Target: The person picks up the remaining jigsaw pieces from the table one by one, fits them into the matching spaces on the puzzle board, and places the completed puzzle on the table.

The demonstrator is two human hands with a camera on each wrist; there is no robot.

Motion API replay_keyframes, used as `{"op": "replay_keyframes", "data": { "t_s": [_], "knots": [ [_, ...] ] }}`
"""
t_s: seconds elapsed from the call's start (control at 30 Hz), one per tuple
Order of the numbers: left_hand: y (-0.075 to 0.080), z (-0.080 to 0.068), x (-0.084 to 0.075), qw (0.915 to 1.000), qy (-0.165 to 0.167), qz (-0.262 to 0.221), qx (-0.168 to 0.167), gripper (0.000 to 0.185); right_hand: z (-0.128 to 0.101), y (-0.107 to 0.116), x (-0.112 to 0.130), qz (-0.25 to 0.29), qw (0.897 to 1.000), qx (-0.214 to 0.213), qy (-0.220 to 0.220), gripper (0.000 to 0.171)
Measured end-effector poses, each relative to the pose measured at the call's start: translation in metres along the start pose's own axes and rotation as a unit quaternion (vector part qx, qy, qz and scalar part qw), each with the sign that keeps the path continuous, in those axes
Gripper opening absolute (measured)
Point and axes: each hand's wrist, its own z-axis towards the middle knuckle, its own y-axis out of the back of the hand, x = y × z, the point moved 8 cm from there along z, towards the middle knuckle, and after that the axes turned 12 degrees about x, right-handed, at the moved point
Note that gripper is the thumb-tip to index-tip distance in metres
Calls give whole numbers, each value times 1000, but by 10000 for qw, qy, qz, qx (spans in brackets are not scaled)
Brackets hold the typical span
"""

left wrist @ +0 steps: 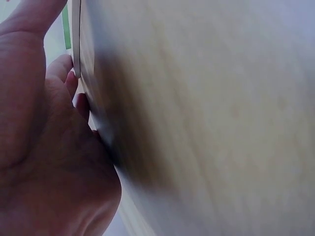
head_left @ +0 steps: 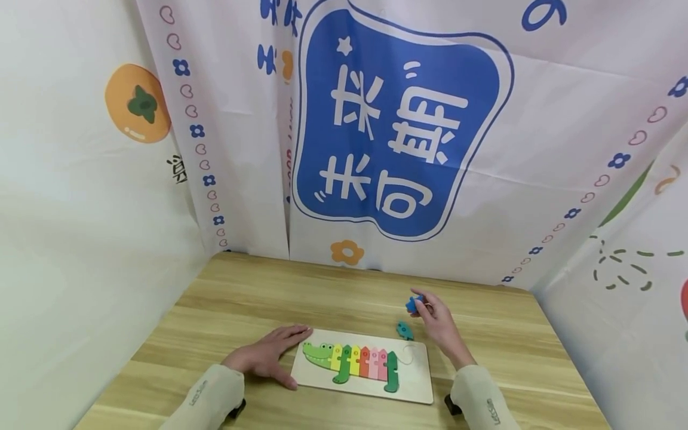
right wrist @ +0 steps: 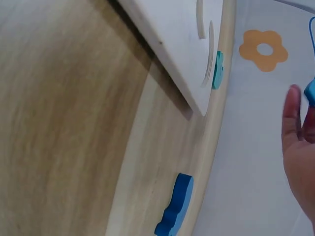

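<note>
A crocodile puzzle board [head_left: 317, 389] of pale wood lies on the table, with a green head [head_left: 318, 352], coloured body pieces and green legs set in it. Its tail end, at the right, shows bare outlines. My left hand [head_left: 269, 353] rests at the board's left edge, fingers and thumb spread and touching it. Above the table, behind the board's right end, my right hand [head_left: 442, 327] pinches a small blue puzzle piece [head_left: 413, 304] between thumb and fingers. Just behind the board lies a teal puzzle piece [head_left: 404, 330], also partly visible in the right wrist view.
In the right wrist view a dark blue wavy puzzle piece [right wrist: 177, 206] lies on the wooden table [head_left: 258, 286]; the head view does not show it clearly. Printed white cloth [head_left: 242, 149] hangs at the back and both sides.
</note>
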Motion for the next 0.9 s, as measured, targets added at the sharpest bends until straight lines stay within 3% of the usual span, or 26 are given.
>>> {"op": "replay_keyframes", "data": {
  "t_s": [0.33,0.53,0.9],
  "knots": [
    [2,0,0,10000,-16,5,6,115,-4,3,-2,402,9991,-93,80,50],
    [2,0,2,10000,-16,13,-8,115,-8,5,-2,585,9982,-139,35,44],
    [0,1,2,10000,-27,-2,-13,115,-11,8,-6,491,9986,-168,-49,48]
  ]
}}
